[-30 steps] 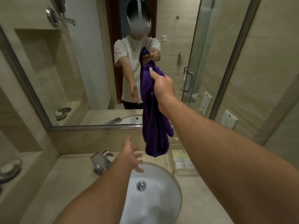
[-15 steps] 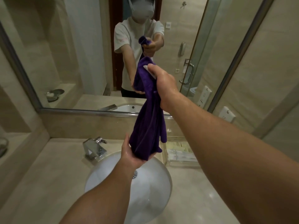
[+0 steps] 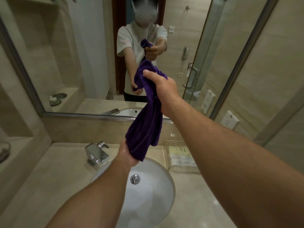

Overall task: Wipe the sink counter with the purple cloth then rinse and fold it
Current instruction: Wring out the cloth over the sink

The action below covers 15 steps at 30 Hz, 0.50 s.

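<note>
Both hands are gripping the purple cloth (image 3: 148, 116) over the sink (image 3: 148, 191): right hand (image 3: 162, 87) bunches the top, left hand (image 3: 127, 155) the bottom, fingers hidden behind it. Beige bench (image 3: 49, 178), big mirror (image 3: 82, 55) behind.

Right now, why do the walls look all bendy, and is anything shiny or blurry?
Head view: the wide lens bows the mirror frame and the walls near the edges; the faucet and wet counter catch bright glints; the cloth, held by both hands, looks sharp; the face in the mirror is blurred.
</note>
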Each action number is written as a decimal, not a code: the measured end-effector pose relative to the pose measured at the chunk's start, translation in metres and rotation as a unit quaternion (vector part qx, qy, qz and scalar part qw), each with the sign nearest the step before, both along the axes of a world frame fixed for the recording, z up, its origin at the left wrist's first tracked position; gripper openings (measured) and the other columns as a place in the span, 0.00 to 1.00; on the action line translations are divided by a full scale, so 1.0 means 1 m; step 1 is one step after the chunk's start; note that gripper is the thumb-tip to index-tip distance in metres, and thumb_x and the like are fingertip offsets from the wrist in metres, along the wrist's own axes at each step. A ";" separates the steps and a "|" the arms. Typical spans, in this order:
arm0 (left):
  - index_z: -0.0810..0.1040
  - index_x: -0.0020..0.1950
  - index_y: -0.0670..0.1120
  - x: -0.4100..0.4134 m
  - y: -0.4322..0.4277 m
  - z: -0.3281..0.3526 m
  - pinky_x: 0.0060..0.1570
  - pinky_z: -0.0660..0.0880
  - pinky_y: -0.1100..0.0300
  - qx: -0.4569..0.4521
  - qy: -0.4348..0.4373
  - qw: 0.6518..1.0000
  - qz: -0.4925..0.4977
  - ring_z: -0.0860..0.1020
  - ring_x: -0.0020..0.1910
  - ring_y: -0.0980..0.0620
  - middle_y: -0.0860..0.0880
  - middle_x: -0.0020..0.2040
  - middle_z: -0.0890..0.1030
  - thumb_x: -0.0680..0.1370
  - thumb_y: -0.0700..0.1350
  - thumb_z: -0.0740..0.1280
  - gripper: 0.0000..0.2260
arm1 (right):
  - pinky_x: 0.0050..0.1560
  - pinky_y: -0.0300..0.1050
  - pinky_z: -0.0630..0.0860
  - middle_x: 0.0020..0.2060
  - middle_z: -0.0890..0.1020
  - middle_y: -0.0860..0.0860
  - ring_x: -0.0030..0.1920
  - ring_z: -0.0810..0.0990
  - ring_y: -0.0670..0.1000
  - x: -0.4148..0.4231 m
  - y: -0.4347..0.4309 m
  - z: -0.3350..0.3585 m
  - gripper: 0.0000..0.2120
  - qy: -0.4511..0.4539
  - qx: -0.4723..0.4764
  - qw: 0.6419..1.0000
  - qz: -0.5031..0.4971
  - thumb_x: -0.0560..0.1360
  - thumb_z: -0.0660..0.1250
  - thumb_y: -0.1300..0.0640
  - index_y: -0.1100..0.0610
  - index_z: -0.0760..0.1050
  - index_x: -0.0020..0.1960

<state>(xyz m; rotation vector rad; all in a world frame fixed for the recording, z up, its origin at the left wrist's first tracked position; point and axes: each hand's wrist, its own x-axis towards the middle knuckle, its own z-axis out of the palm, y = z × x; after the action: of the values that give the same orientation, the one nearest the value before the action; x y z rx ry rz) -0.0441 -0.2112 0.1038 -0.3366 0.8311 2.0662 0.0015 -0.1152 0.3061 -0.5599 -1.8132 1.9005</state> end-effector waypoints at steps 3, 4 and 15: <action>0.78 0.57 0.39 -0.039 -0.013 0.037 0.39 0.82 0.51 -0.059 0.121 0.991 0.011 0.83 0.39 0.43 0.39 0.47 0.82 0.80 0.47 0.65 0.13 | 0.41 0.46 0.79 0.38 0.84 0.50 0.40 0.83 0.50 0.004 0.010 -0.003 0.18 -0.006 -0.017 0.999 -0.027 0.71 0.76 0.48 0.55 0.79 0.55; 0.78 0.56 0.41 -0.050 -0.018 0.055 0.40 0.82 0.50 -0.118 0.163 0.979 0.012 0.83 0.40 0.43 0.40 0.47 0.82 0.77 0.49 0.69 0.14 | 0.46 0.49 0.80 0.41 0.84 0.51 0.43 0.83 0.52 0.005 0.013 -0.008 0.18 -0.018 -0.006 0.999 -0.036 0.70 0.76 0.47 0.54 0.79 0.54; 0.84 0.50 0.45 -0.029 0.025 0.218 0.51 0.70 0.56 -0.293 0.610 0.736 0.000 0.79 0.48 0.53 0.49 0.47 0.84 0.80 0.68 0.50 0.32 | 0.44 0.44 0.79 0.44 0.82 0.47 0.45 0.81 0.47 -0.009 -0.020 -0.036 0.14 0.060 0.151 0.979 -0.126 0.81 0.59 0.41 0.48 0.74 0.58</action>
<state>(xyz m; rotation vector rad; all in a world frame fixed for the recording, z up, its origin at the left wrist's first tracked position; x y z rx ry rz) -0.0727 -0.1863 0.3219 0.8413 2.2538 1.7829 -0.0072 -0.1350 0.2705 -0.5270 -1.8113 1.4300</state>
